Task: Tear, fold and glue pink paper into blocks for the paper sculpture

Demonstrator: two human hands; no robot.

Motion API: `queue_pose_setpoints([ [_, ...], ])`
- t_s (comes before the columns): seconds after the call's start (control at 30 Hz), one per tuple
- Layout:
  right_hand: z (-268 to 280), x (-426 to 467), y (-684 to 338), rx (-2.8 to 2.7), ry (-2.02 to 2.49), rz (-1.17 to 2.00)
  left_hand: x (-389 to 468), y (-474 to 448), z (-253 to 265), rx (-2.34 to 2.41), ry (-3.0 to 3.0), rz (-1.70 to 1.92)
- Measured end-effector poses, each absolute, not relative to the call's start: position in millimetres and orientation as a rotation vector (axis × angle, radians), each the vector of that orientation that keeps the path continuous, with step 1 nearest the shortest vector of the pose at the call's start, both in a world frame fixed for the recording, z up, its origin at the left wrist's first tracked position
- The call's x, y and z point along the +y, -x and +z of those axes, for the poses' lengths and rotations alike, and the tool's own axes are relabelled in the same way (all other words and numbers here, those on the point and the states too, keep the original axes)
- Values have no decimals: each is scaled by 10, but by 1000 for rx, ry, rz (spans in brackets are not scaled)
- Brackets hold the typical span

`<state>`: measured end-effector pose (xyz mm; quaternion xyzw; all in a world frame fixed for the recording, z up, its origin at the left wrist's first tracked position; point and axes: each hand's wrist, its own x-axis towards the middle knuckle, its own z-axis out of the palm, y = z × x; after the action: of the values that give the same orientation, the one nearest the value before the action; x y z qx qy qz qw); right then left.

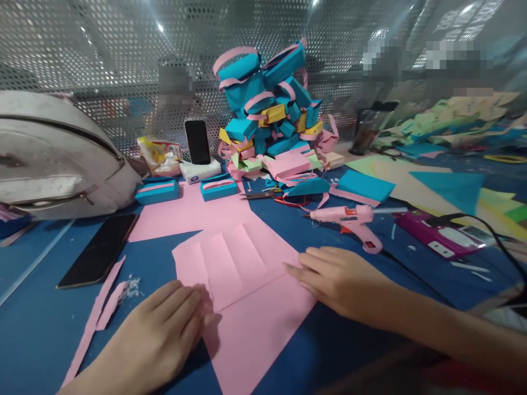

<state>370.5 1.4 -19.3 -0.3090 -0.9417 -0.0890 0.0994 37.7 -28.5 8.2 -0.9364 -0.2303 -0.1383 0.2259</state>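
A pink paper sheet [255,334] lies on the table before me, with a smaller creased pink piece [236,263] on top of it, showing several parallel fold lines. My left hand [162,321] is closed at the left edge of the paper, its fingers curled together over that edge. At the right edge, my right hand [337,280] has its fingers and thumb closed on the paper. Another pink sheet [160,219] lies flat just behind. Right of the paper, beyond my right hand, rests a pink hot glue gun [349,219].
Left are a black phone [99,249], pink strips [96,323] and a white backpack [57,159]. Behind stand blue paper boxes [218,187], scissors [263,195] and a tall pile of paper baskets [267,120]. A purple power strip [436,233] with a cable lies right.
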Motion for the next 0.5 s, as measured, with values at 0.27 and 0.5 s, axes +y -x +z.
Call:
queue_pose_setpoints([
  [0.27,-123,65,-3591,-2740,795,-440,-210,-1087,-27,-540,2575,-403],
  [0.5,-154,170,-3465,-2774,662,-411,-95,-1195,-88,-551,2521,-407],
])
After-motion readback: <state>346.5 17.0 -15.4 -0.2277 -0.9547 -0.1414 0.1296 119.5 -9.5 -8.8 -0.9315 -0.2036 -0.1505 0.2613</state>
